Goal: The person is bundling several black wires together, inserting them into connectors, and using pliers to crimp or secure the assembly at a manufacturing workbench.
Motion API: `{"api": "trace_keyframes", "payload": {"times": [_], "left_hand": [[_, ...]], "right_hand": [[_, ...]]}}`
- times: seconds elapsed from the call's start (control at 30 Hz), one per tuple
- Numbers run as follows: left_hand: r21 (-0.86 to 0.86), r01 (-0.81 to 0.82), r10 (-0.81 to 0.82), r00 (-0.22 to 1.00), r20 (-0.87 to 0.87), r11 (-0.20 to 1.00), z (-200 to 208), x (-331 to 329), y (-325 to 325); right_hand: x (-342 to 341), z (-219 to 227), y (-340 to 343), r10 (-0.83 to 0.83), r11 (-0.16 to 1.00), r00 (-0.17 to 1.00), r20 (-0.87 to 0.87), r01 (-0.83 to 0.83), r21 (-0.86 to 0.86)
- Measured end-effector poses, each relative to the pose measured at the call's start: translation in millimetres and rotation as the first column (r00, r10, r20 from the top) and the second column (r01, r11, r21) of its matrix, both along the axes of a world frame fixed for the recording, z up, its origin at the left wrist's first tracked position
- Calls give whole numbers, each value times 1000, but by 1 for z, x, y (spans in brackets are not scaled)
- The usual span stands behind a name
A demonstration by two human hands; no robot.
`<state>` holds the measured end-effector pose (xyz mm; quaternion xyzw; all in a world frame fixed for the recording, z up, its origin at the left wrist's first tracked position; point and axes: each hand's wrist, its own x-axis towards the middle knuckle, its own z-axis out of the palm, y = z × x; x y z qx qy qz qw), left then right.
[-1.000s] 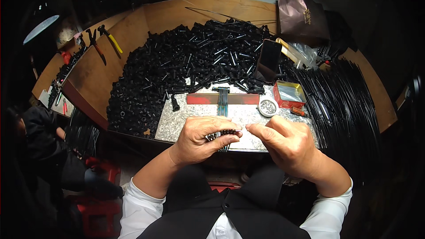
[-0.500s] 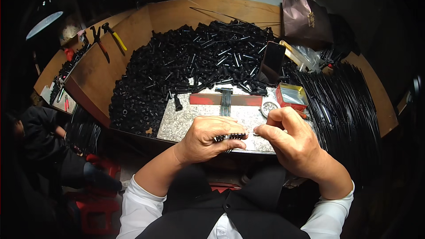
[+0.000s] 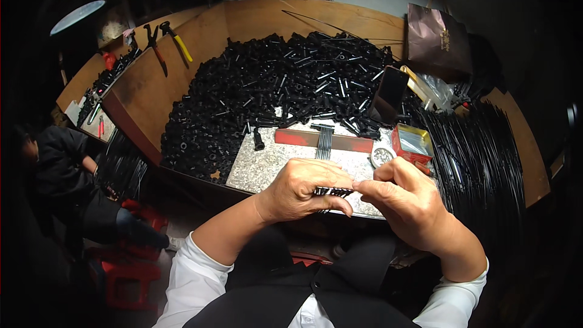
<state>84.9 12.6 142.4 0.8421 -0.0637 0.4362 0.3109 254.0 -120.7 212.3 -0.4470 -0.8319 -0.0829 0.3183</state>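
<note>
My left hand [image 3: 300,191] is closed around a flat row of thin black rods [image 3: 325,141], its thumb below and its fingers on top. The near ends of the rods [image 3: 333,192] stick out between thumb and fingers. Farther off, the same row seems to lie across a red bar [image 3: 294,138] on the speckled board [image 3: 258,164]. At the right side of those ends, my right hand [image 3: 410,200] has thumb and forefinger pinched together. What lies between its fingertips is too small to make out.
A large heap of black tubular parts [image 3: 273,79] fills the back. On the right are a round dish [image 3: 381,157] of small pieces, a red box [image 3: 413,146], a phone [image 3: 390,91] and long black rods [image 3: 480,158]. Pincers [image 3: 176,42] hang at left, near another person [image 3: 54,170].
My right hand has moved in to the rod ends, its fingertips now against them. The whole view has shifted slightly, so the bench appears farther right and lower.
</note>
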Motion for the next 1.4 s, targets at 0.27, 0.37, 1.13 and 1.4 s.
{"api": "trace_keyframes", "payload": {"times": [0.27, 0.37, 1.13, 1.4], "left_hand": [[-78, 22, -22, 1000, -7, 997, -18, 0, 0], [-44, -28, 29, 999, 15, 999, -34, 3, -6], [146, -148, 188, 931, -313, 978, 7, 4, -2], [-479, 94, -36, 991, 130, 872, 23, 7, 13]], "right_hand": [[-17, 8, 13, 99, 966, 969, -226, -148, -210], [-29, 10, 11, 14, 973, 990, -137, -45, -227], [46, 111, 15, 1, 997, 960, -282, -22, -71], [67, 122, 60, -102, 994, 896, -433, 110, -5]]}}
